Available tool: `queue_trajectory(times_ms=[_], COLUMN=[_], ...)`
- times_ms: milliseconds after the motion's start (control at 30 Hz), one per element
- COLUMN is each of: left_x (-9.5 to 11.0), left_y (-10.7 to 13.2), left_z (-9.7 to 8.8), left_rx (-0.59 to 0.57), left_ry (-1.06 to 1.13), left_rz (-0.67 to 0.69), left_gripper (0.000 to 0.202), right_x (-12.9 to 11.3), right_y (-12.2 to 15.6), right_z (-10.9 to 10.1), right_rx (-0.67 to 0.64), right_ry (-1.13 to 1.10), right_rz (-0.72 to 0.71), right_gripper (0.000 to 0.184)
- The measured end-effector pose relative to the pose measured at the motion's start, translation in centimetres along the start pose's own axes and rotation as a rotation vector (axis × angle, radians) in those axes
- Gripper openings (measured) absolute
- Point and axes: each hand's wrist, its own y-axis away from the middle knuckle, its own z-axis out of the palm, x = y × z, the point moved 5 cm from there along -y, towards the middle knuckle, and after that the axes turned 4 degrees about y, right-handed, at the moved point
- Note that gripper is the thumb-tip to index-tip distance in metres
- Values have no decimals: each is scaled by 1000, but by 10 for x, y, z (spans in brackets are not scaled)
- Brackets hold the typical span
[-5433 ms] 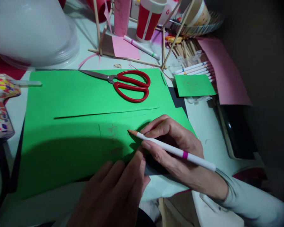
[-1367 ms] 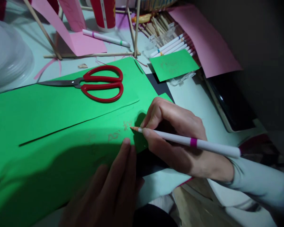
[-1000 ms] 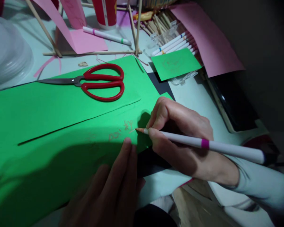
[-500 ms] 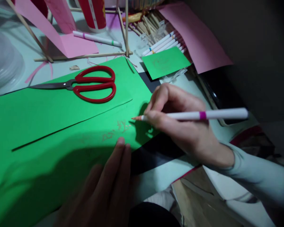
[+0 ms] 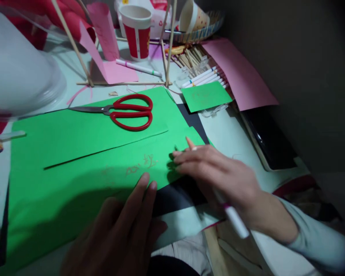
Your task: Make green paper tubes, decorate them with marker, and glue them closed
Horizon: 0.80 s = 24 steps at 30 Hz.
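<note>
My right hand is closed around a white felt-tip pen with a purple band. The pen now lies slanted under the palm, its orange tip poking out past the fingers over the paper's right side. My left hand rests on the lower part of the green paper, fingers stretched flat. Just above those fingertips are faint brownish handwritten marks. A long cut slit runs across the sheet. Above it, red-handled scissors lie on the green paper. Black paper shows beneath.
A small green card lies over several pens. Pink paper and a black phone are at right. A stick frame, red-and-white cup and another pen stand or lie behind. A translucent plastic container is at left.
My right hand has turned palm-down, and the pen has swung from level to pointing down toward me. My left hand stays on the paper. The view has shifted, showing more of the table.
</note>
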Motion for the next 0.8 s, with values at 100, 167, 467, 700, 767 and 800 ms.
queue_trajectory(times_ms=[100,167,467,700,767,800], left_x=[-7,-8,-3,-7,-8,-8], left_y=[6,9,0,-5,-4,-3], left_z=[-7,-9,6,8,8,9], left_rx=[101,140,-22,-18,-2,3], left_ry=[37,47,44,49,42,38], left_rz=[-174,-224,-207,-187,-170,-169], left_gripper=[25,27,45,38,38,38], right_x=[-21,-29,-20,15,16,15], right_y=[3,2,-6,-35,-38,-38], right_z=[14,22,4,27,38,41], right_rx=[-137,-148,12,262,211,189], right_ry=[192,230,-151,-929,-926,-904], right_rz=[-167,-183,61,467,487,496], right_gripper=[30,31,27,24,17,15])
